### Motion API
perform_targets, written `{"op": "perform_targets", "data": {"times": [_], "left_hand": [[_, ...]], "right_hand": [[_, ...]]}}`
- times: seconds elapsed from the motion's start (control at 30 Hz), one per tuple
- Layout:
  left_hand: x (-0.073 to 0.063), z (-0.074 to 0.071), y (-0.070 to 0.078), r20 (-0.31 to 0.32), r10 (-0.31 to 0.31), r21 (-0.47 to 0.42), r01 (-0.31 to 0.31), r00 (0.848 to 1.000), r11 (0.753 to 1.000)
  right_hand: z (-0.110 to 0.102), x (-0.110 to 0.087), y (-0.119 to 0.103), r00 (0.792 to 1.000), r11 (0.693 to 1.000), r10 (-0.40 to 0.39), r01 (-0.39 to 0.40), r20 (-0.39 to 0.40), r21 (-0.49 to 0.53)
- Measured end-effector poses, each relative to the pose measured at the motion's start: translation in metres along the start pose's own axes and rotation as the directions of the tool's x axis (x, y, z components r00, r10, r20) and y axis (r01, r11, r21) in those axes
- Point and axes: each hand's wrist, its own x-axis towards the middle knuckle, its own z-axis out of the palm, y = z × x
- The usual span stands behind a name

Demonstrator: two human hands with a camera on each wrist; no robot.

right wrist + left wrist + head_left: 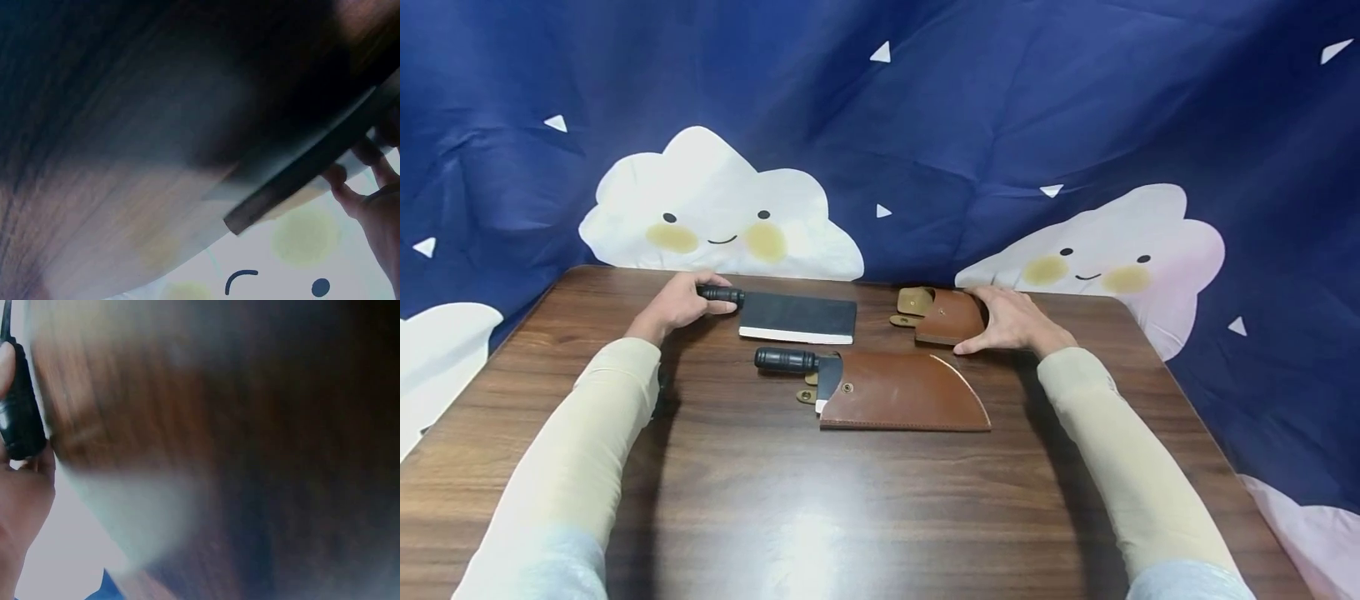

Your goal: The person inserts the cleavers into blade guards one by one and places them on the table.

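Note:
My left hand (676, 302) grips the ribbed black handle (721, 293) of a cleaver with a dark rectangular blade (797, 313) and a bright edge. In the left wrist view, that handle (24, 403) shows between thumb and fingers. At the back right, my right hand (1011, 319) holds the rounded end of a small brown leather knife sheath (949, 315), thumb at the near side and fingers at the far side. The right wrist view shows the sheath's dark edge (281, 187) against the fingers. The sheath's straps (914, 302) hang unfastened toward the cleaver.
Nearer to me lies a second, larger brown sheath (906, 392) with another knife in it, its black handle (786, 360) pointing left. The wooden table (880, 517) ends at the back against a blue curtain (925, 125) printed with white clouds.

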Motion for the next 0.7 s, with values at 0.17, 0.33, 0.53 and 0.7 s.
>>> {"op": "perform_targets", "data": {"times": [0.17, 0.33, 0.53, 0.7], "left_hand": [[-0.003, -0.004, -0.001, -0.012, -0.010, -0.060, 0.009, 1.000, 0.998], [-0.005, -0.008, 0.000, -0.014, -0.004, -0.072, 0.003, 1.000, 0.997], [-0.009, -0.007, -0.001, -0.022, -0.001, -0.109, -0.001, 1.000, 0.994], [-0.013, -0.007, 0.000, -0.062, 0.018, -0.120, -0.025, 0.998, 0.993]], "right_hand": [[-0.001, 0.002, -0.003, 0.998, 0.998, -0.055, 0.054, -0.029, -0.024], [0.000, 0.003, -0.008, 0.992, 0.995, -0.097, 0.095, -0.080, -0.035], [0.000, 0.000, -0.012, 0.991, 0.994, -0.106, 0.102, -0.083, -0.041], [0.001, -0.001, -0.018, 0.991, 0.994, -0.105, 0.104, -0.082, -0.017]]}}
